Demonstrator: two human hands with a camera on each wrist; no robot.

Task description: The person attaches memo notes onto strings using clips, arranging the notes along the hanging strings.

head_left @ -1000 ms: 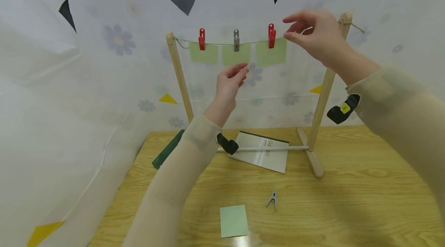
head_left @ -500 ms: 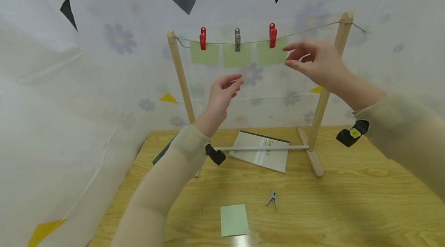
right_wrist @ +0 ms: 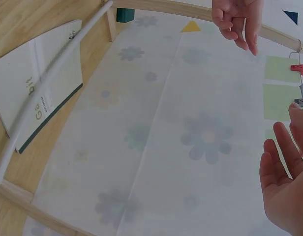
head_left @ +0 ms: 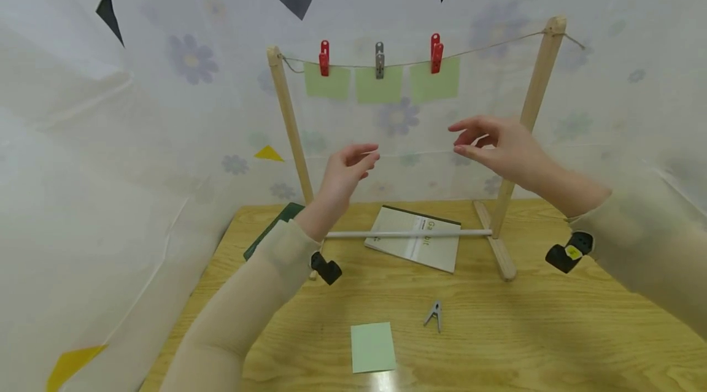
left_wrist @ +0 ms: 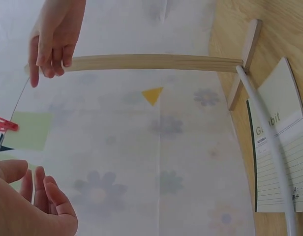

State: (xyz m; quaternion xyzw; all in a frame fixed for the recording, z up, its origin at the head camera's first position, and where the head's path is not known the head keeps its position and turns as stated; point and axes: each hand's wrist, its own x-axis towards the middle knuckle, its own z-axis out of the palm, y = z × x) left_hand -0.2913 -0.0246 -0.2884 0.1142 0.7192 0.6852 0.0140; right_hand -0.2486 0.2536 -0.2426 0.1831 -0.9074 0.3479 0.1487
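Observation:
Below the string (head_left: 499, 45), my left hand (head_left: 338, 180) hovers in the air with loosely bent fingers and nothing in them. My right hand (head_left: 505, 149) floats to its right, thumb and fingers apart, also holding nothing. Three pale green paper notes hang above them: the left note (head_left: 334, 88) by a red clip (head_left: 324, 59), the middle note (head_left: 378, 90) by a grey clip (head_left: 379, 62), the right note (head_left: 450, 82) by another red clip (head_left: 436, 56). On the table lie a loose green note (head_left: 373, 348) and a grey clothespin (head_left: 434, 316).
A wooden frame's left post (head_left: 288, 116) and right post (head_left: 538, 88) carry the string, and a white rod (head_left: 348, 234) joins them low down. Under the rod lies a notebook (head_left: 414, 257). A dark green object (head_left: 270, 229) sits at the left, partly behind my arm.
Both hands have come down from the string. The right has left the string near the right-hand note, and the left has sunk away from the middle note, shifting slightly left.

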